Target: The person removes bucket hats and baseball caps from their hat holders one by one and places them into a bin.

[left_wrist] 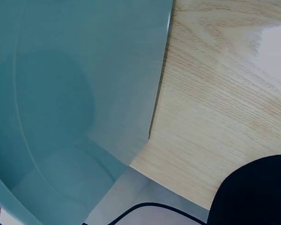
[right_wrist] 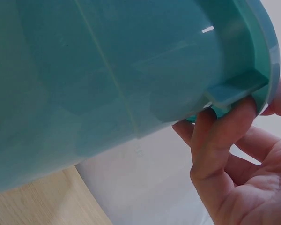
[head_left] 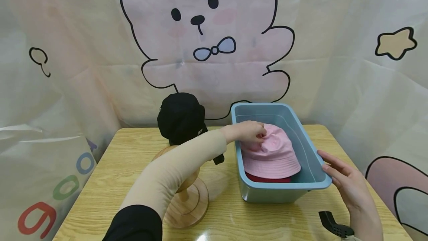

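In the head view, my left hand (head_left: 246, 131) reaches over the left rim of a blue plastic bin (head_left: 312, 151). Its curled fingers pinch the crown of a pink bucket hat (head_left: 272, 151), which lies in the bin brim toward me. Part of something dark red (head_left: 267, 179) shows beneath the brim. My right hand (head_left: 351, 185) grips the bin's near right corner. The right wrist view shows that hand's fingers (right_wrist: 215, 145) curled under the rim. The left wrist view mostly takes in the bin's outer wall (left_wrist: 84, 93).
Left of the bin, a black cap (head_left: 182, 116) sits on a wooden stand with a round base (head_left: 188, 207), partly hidden behind my left forearm. Everything stands on a wood-grain table (head_left: 127, 159). A printed curtain (head_left: 321, 29) hangs behind and at both sides.
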`<state>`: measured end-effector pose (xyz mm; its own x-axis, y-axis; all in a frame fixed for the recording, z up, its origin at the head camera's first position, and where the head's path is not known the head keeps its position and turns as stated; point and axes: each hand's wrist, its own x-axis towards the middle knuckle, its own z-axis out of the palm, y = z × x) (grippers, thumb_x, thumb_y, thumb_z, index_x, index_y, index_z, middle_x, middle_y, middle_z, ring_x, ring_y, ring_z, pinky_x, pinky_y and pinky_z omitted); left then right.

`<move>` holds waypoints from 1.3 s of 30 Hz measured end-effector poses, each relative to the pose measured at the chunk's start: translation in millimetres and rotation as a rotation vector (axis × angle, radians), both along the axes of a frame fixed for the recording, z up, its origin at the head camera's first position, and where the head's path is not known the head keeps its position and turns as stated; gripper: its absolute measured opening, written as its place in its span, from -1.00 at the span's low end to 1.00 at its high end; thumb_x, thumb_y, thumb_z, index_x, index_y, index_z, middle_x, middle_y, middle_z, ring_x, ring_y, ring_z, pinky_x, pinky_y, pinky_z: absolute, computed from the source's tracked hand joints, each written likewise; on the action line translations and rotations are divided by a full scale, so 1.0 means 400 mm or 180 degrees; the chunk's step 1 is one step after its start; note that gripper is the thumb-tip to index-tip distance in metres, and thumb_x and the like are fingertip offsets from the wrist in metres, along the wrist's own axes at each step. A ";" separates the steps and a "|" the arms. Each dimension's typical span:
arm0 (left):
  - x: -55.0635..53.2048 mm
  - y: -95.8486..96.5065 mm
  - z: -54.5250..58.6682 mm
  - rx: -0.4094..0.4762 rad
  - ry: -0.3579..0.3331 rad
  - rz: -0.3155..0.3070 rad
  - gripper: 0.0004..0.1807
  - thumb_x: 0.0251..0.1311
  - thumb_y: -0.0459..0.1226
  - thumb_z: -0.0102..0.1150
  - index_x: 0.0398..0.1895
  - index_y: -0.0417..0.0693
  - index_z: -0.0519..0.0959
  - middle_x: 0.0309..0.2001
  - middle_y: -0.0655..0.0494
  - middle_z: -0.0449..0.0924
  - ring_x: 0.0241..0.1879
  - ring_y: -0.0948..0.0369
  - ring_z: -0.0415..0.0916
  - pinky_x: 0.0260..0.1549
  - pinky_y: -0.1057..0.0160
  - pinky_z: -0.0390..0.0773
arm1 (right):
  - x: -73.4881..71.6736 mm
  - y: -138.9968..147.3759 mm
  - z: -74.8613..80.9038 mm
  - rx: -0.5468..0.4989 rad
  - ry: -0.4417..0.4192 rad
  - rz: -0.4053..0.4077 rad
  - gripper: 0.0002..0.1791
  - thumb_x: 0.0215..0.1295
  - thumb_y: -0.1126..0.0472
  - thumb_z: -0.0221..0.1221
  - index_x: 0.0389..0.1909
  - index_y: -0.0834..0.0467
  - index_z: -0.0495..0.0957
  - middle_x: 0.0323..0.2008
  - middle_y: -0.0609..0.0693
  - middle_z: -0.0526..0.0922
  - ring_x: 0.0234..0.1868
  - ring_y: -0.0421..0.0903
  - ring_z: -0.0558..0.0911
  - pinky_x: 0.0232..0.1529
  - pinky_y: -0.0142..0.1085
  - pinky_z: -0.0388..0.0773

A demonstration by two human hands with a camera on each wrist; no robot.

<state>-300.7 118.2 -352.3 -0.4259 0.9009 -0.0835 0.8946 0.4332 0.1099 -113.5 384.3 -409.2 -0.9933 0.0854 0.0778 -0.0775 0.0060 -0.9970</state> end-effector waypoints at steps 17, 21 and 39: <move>0.000 0.011 -0.033 -0.0518 -0.0040 -0.0081 -0.76 0.35 -0.18 -0.05 -0.49 -0.01 0.45 -0.50 0.19 0.25 -0.41 0.29 0.23 -0.39 0.43 0.20 | -0.003 0.005 -0.004 -0.0057 0.0001 0.0130 -0.52 0.39 0.39 0.02 0.31 0.08 0.41 0.04 -0.42 0.55 -0.09 -0.43 0.59 -0.20 -0.53 0.55; 0.006 0.005 -0.009 -0.0353 -0.0067 -0.0012 -0.75 0.37 -0.18 -0.05 -0.51 0.02 0.40 -0.48 0.20 0.22 -0.41 0.31 0.18 -0.41 0.45 0.15 | -0.004 0.008 -0.005 -0.0041 -0.0012 0.0146 -0.52 0.40 0.38 0.02 0.32 0.07 0.40 0.05 -0.43 0.54 -0.09 -0.43 0.59 -0.20 -0.54 0.55; 0.006 -0.007 0.080 0.0163 0.0315 0.0057 -0.61 0.36 -0.16 0.02 0.23 0.13 0.49 0.11 0.19 0.49 0.09 0.25 0.41 0.04 0.30 0.47 | -0.004 0.007 -0.005 -0.0072 0.0064 0.0166 -0.52 0.39 0.40 0.01 0.31 0.10 0.41 0.05 -0.40 0.55 -0.08 -0.42 0.59 -0.19 -0.52 0.56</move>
<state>-298.1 115.3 -320.2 -0.4458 0.8951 0.0056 0.8944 0.4452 0.0439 -115.3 387.3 -411.4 -0.9947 0.0356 0.0963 -0.0971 -0.0209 -0.9951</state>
